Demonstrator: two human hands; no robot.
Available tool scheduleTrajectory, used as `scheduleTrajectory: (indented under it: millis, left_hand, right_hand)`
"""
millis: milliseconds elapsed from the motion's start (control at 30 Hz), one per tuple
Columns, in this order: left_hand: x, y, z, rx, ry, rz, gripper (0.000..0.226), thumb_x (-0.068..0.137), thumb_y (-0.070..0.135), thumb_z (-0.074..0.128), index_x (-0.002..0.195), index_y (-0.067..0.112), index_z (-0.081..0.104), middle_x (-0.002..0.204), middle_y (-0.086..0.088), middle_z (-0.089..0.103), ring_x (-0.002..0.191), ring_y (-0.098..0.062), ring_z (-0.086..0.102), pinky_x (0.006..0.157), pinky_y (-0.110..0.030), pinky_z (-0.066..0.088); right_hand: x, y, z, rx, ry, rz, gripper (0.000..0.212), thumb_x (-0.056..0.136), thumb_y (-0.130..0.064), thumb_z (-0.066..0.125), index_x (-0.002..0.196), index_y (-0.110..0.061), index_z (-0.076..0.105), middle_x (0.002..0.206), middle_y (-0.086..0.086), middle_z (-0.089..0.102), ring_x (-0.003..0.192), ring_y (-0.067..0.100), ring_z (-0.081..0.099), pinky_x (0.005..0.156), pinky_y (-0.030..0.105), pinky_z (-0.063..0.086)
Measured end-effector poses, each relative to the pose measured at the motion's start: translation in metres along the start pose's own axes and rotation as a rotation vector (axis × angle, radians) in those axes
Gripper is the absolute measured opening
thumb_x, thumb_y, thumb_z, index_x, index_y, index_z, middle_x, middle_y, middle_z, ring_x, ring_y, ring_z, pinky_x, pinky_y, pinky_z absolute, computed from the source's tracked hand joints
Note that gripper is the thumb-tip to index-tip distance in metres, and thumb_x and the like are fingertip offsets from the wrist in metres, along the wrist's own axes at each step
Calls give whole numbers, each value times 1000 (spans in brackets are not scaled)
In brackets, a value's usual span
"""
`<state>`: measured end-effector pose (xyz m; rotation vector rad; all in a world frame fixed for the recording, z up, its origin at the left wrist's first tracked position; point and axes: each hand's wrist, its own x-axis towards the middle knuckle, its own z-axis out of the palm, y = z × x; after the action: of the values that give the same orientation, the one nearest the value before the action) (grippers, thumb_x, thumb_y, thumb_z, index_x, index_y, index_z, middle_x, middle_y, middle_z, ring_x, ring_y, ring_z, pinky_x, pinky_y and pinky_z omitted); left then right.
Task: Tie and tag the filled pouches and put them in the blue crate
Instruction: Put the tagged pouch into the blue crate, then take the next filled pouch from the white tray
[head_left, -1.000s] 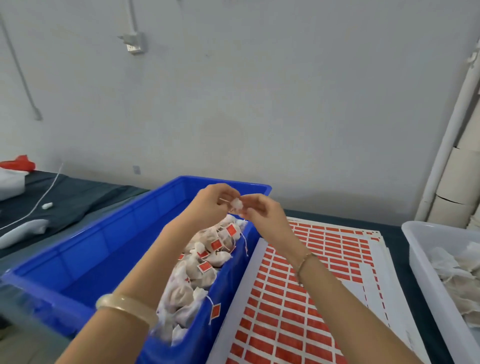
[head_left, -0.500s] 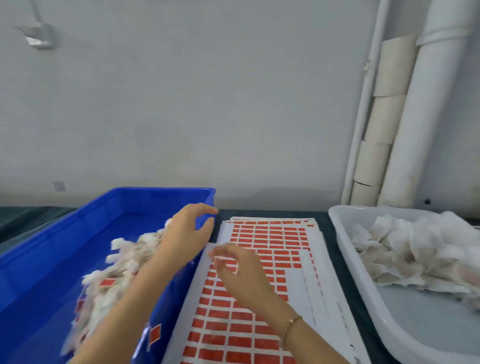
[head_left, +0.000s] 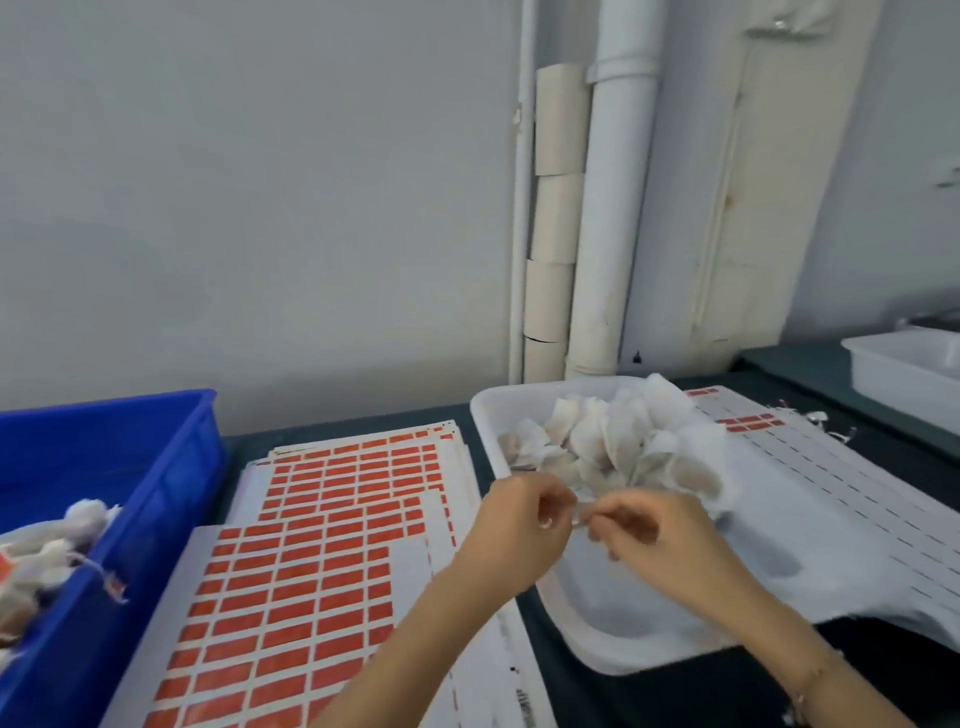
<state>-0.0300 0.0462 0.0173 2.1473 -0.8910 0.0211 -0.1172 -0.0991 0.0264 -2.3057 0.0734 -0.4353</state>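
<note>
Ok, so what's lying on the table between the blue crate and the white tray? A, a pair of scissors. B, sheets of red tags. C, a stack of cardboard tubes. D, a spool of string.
B: sheets of red tags lie flat on the table, with the blue crate to their left and the white tray holding loose pouches to their right.

My left hand (head_left: 519, 525) and right hand (head_left: 644, 540) are bare. My left forearm (head_left: 415, 634) and right forearm (head_left: 753, 618) are uncovered along their full visible length, down to the frame edge. Right wrist: one thin bracelet (head_left: 813, 680), chain-type, pale gold in tone; link detail is blurred.
</note>
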Motion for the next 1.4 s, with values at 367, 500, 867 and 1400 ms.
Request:
scheduleTrajectory:
  millis: [367, 500, 867, 1400]
  left_hand:
    - [105, -10, 44, -3, -5, -344, 24, 90, 11, 55, 113, 7, 49, 108, -9, 59, 93, -20, 52, 73, -25, 40]
    - [118, -16, 49, -124, -62, -376, 36, 88, 1, 53, 122, 8, 54, 124, -10, 58, 113, -21, 54, 79, -21, 40]
    - [116, -10, 40, -341, -129, -369, 38, 91, -3, 41, 117, 4, 68, 124, -13, 64, 113, -22, 57, 78, -16, 42]
    - [-16, -33, -74, -411, 265, -43, 53, 76, 53, 69, 124, 41, 52, 123, 26, 54, 111, 1, 55, 84, -13, 49]
  right_hand:
    - [101, 73, 2, -288, 36, 186, 15, 82, -11, 61, 93, -10, 72, 90, 2, 70, 89, 18, 64, 79, 28, 50]
    - [125, 76, 25, -304, 54, 186, 20, 80, -15, 64, 99, -10, 69, 92, 4, 66, 90, 20, 63, 76, 25, 48]
    - [129, 87, 40, -355, 234, 122, 10, 77, -20, 64, 77, -10, 63, 70, 0, 58, 73, 20, 59, 59, 27, 40]
    - [56, -55, 38, 216, 9, -247, 6, 85, -23, 70, 81, -23, 75, 58, -22, 63, 53, -4, 56, 53, 8, 40]
